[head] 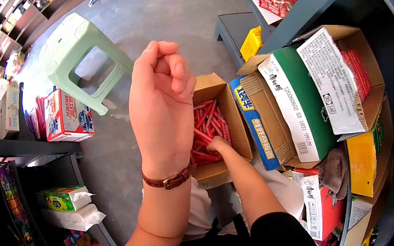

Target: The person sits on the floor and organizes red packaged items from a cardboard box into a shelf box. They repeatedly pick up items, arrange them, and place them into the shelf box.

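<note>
My left hand [162, 114] is raised close to the camera, palm up, with its fingers curled and a brown leather watch strap [166, 181] round the wrist. Nothing shows in it. My right hand [217, 145] reaches down into an open cardboard box [233, 122] full of red stick-shaped packets [209, 119]. Its fingers are at one red packet [202, 136], but whether they grip it is hard to tell. The left forearm and hand hide the left part of the box.
A pale green plastic stool [106, 59] stands on the grey floor beyond. On the right, shelving holds a green carton [301, 96], a blue-edged carton [257, 122] and a carton of red packets [355, 73]. A red and white box [69, 118] and tissue packs [74, 215] are at left.
</note>
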A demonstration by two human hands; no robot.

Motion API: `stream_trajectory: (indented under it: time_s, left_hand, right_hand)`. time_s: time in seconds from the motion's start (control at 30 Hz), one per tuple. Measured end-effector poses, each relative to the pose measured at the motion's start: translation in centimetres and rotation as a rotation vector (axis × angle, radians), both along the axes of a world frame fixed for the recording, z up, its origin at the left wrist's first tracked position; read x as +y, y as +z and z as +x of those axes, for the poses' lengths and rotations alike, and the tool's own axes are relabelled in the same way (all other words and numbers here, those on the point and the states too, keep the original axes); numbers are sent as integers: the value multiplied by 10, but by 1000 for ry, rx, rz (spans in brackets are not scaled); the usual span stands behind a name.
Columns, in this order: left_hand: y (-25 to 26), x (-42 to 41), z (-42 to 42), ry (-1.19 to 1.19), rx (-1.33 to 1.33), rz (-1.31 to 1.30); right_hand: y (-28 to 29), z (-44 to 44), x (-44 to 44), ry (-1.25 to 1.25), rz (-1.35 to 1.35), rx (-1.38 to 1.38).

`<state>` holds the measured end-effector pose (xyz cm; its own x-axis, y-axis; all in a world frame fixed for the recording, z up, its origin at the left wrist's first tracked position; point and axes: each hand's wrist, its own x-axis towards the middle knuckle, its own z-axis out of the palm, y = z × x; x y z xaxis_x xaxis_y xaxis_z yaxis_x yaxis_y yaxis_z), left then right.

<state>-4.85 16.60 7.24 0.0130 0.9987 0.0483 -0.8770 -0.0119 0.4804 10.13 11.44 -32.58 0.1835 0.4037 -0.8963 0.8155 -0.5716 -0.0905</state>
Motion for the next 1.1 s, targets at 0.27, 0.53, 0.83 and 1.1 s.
stream_trajectory:
  time_s: [0.27,0.53,0.83,1.1]
  left_hand:
    - [-14,2,-11,44,43,-27]
    - [-8,-6,20,-14,552,69]
    - [-14,-29,59,-587,777,183]
    - [-12,-39,67,-661,587,19]
  right_hand:
    - [163,-11,-21,-733,476,906]
    - [373,19,-18,-752,792,1291]
    - [360,35,-24,-460,891,1273]
    - [370,50,-39,-406,777,1336]
